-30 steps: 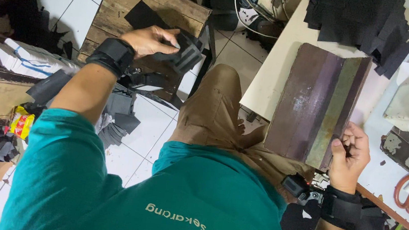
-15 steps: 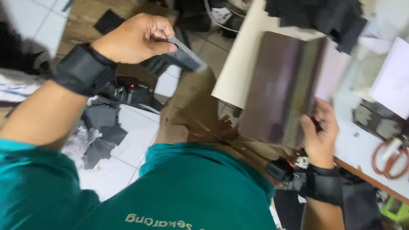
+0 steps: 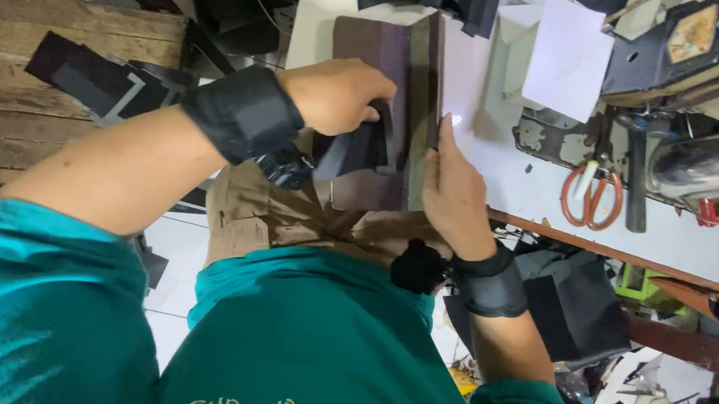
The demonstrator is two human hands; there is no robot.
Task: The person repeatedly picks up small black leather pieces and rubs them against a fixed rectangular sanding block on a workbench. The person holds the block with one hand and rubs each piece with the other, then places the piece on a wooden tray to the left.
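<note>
The left hand (image 3: 335, 94) is closing its grip around a dark folded piece of material (image 3: 363, 151), pressing it onto the dark brown board (image 3: 382, 55) that is overhanging the near edge of the white surface (image 3: 503, 168). The right hand (image 3: 453, 189) is lying flat and open against the board's right edge, gripping nothing. Farther along the surface, orange-handled scissors (image 3: 590, 196) are lying beside a sewing machine (image 3: 708, 51), with a white sheet of paper (image 3: 569, 55) towards the far edge. A wooden pallet (image 3: 8, 107) holding dark offcuts is sitting on the floor.

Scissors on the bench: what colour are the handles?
Orange-red handles on the scissors, clearest in the head view.
</note>
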